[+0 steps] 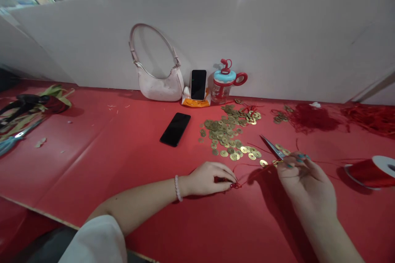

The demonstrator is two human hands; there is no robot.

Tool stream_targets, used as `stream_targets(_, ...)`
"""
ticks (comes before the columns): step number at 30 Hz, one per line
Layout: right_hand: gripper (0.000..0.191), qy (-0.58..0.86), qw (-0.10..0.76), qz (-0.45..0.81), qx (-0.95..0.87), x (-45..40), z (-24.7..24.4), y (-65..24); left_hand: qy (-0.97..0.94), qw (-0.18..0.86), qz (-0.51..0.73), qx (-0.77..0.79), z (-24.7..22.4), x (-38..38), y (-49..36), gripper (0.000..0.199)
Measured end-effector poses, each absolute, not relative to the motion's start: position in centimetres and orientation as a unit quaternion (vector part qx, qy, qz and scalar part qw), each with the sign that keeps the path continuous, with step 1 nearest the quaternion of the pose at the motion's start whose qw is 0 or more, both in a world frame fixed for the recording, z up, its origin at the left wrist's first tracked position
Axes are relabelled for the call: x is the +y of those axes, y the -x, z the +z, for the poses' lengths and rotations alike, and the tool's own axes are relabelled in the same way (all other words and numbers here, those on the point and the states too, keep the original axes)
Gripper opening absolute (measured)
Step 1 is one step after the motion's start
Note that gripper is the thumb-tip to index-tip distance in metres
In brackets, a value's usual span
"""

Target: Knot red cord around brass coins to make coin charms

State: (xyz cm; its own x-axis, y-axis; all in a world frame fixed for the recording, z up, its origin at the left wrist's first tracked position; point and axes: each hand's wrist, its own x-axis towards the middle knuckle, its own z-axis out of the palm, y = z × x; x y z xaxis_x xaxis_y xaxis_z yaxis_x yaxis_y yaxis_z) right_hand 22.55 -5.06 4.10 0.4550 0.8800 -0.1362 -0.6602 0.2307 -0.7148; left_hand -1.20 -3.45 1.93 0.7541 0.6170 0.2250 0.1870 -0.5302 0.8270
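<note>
My left hand (206, 178) rests low over the red table, its thumb and fingertips pinched on a small knotted bit of red cord (237, 185). From there the thin cord runs right to my right hand (305, 178), which is raised palm up with its fingers closed on the cord. Scissors (272, 147) point up and left beside the right fingertips. Their handles are hidden behind that hand, so I cannot tell whether it touches them. Brass coins with center holes (220, 129) lie scattered beyond both hands, a few close to the right fingers.
A spool of red cord (370, 172) lies at right, with tangled red thread (313, 117) behind. At the back are a pink handbag (160, 84), an upright phone (198, 84) and a lidded cup (220, 90). Another phone (175, 129) lies flat. Blue-handled scissors (18, 137) are far left.
</note>
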Motion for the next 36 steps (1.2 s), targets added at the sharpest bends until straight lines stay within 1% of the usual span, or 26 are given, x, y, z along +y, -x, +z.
stream_targets(3, 0.014, 0.312, 0.789, 0.529, -0.008, -4.9, 4.5, -23.0, -0.831, 0.448, 0.238, 0.23, 2.1, -3.3, 1.3, 0.017)
stream_targets(7, 0.016, 0.293, 0.812, 0.503, 0.033, -4.8, 5.1, -22.8, -0.834, 0.458, 0.223, 0.215, 2.2, -3.2, 1.3, 0.016)
stream_targets(9, 0.016, 0.295, 0.817, 0.495, 0.023, -4.9, 5.2, -22.5, -0.839, 0.456, 0.213, 0.208, 2.2, -3.1, 1.3, 0.016)
stream_targets(14, 0.007, 0.308, 0.796, 0.511, -0.105, -5.8, 4.9, -22.0, -0.86, 0.439, 0.179, 0.19, 2.1, -3.1, 1.4, 0.017)
stream_targets(18, 0.009, 0.346, 0.759, 0.507, -0.216, -6.4, 4.7, -21.9, -0.869, 0.43, 0.162, 0.184, 2.1, -3.2, 1.4, 0.016)
stream_targets(21, 0.011, 0.375, 0.721, 0.477, -0.336, -6.5, 4.7, -21.5, -0.874, 0.43, 0.15, 0.168, 2.2, -3.1, 1.4, 0.015)
stream_targets(25, 0.011, 0.433, 0.684, 0.387, -0.442, -6.9, 4.1, -20.8, -0.868, 0.465, 0.128, 0.119, 2.3, -3.0, 1.4, 0.015)
stream_targets(27, 0.009, 0.46, 0.646, 0.342, -0.504, -7.1, 3.5, -20.8, -0.859, 0.488, 0.118, 0.097, 2.3, -2.9, 1.5, 0.016)
stream_targets(29, 0.005, 0.481, 0.579, 0.299, -0.587, -7.2, 2.9, -20.9, -0.846, 0.513, 0.115, 0.09, 2.3, -2.8, 1.5, 0.016)
stream_targets(30, 0.007, 0.488, 0.538, 0.273, -0.631, -7.2, 2.8, -21.0, -0.838, 0.526, 0.117, 0.092, 2.3, -2.8, 1.6, 0.016)
stream_targets(32, 0.016, 0.495, 0.458, 0.208, -0.708, -7.2, 2.6, -21.2, -0.82, 0.55, 0.125, 0.099, 2.4, -2.7, 1.7, 0.015)
stream_targets(34, 0.023, 0.493, 0.392, 0.149, -0.762, -6.9, 2.7, -21.3, -0.805, 0.568, 0.14, 0.102, 2.4, -2.7, 1.8, 0.015)
stream_targets(36, 0.021, 0.484, 0.353, 0.109, -0.793, -6.6, 2.8, -21.4, -0.792, 0.583, 0.155, 0.096, 2.4, -2.7, 1.9, 0.015)
